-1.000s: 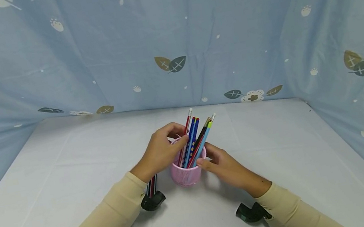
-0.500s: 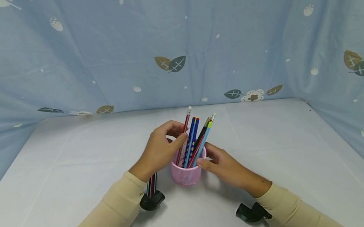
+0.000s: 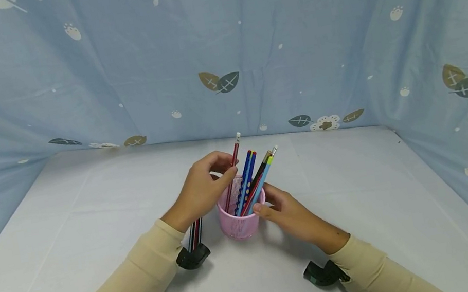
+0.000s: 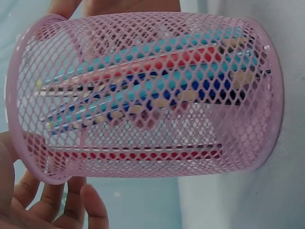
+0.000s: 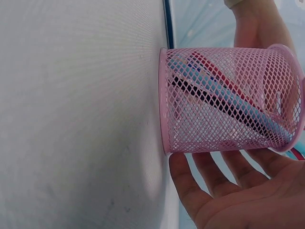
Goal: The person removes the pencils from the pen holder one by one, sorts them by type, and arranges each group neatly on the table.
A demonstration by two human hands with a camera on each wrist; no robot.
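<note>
A pink mesh pencil cup [image 3: 240,226] stands upright on the white table, with several pencils leaning in it. My left hand [image 3: 202,188] pinches a red pencil [image 3: 234,155] with a white eraser end, between thumb and fingers above the rim. In the left wrist view the lower part of that red pencil [image 4: 143,155] is still inside the mesh, apart from the others. My right hand [image 3: 295,216] holds the cup by its right side, thumb at the front rim. Its fingers [image 5: 214,176] lie along the mesh wall. Blue dotted pencils [image 3: 247,180] and a light blue pencil [image 3: 262,186] lean right.
Several striped pencils [image 3: 195,233] lie left of the cup, partly hidden by the left wrist and its black camera [image 3: 193,257]. Another black camera [image 3: 323,274] sits below the right wrist. A blue leaf-print curtain [image 3: 215,39] hangs behind the white table [image 3: 363,186].
My left hand has risen slightly and shifted left, drawing the red pencil up and away from the other pencils. The right hand and the cup have stayed in place.
</note>
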